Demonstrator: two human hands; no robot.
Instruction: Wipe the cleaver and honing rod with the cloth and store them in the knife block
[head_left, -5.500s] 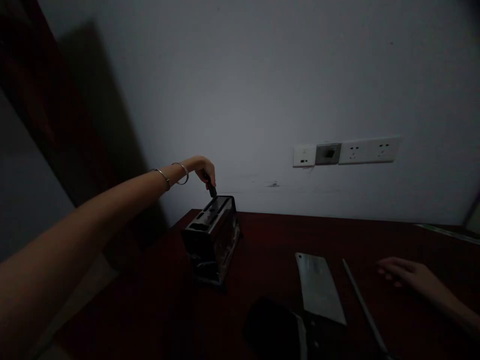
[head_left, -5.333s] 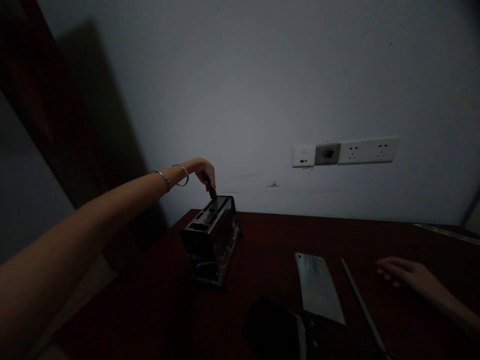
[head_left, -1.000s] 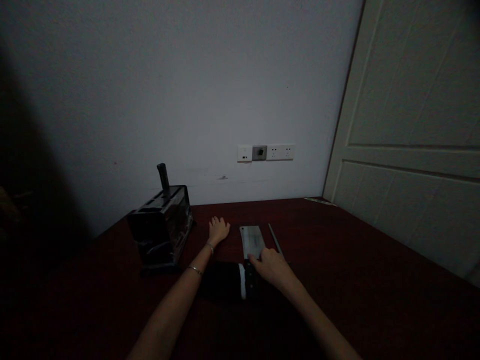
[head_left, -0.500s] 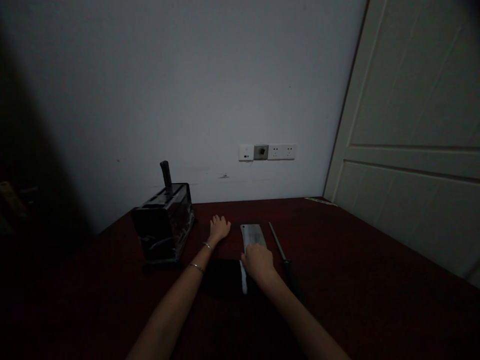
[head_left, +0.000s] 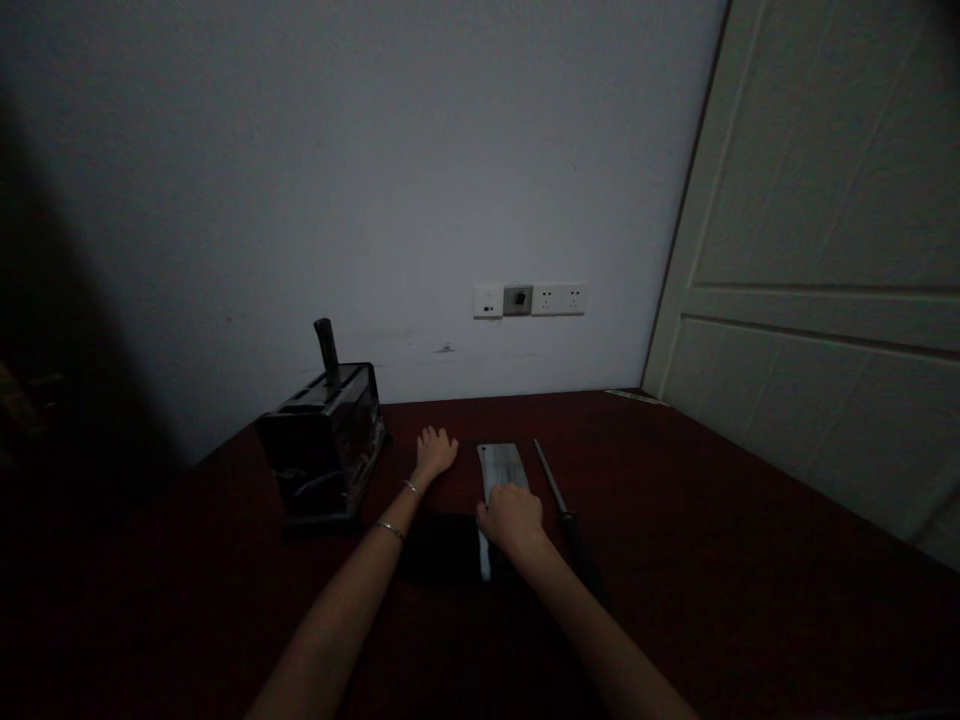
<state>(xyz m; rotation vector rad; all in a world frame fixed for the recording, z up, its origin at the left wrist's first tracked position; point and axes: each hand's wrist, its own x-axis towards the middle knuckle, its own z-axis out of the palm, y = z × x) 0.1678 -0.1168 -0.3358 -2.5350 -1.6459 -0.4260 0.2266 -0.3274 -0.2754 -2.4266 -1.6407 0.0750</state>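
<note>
My right hand (head_left: 511, 520) is closed at the near end of a cleaver (head_left: 501, 464), where the handle would be; my fingers hide that part. The broad grey blade points away from me, with a small hole in its far left corner. Palm down on the table, my left hand (head_left: 436, 452) has its fingers stretched out and holds nothing. Right of the cleaver lies a honing steel (head_left: 551, 475) with a dark handle. Between my forearms is a black flat thing (head_left: 442, 548) with a whitish strip along its right side; its kind is unclear in the dimness.
A black knife block (head_left: 322, 450) stands at the left, with one dark handle (head_left: 325, 345) sticking up from its top. The dark red table (head_left: 712, 520) meets a pale wall with sockets (head_left: 559, 299). A light panelled door (head_left: 817, 380) stands at the right.
The whole view has shifted slightly, so everything sits a little further left and up. Both hands keep about the same place relative to the cleaver and table.
</note>
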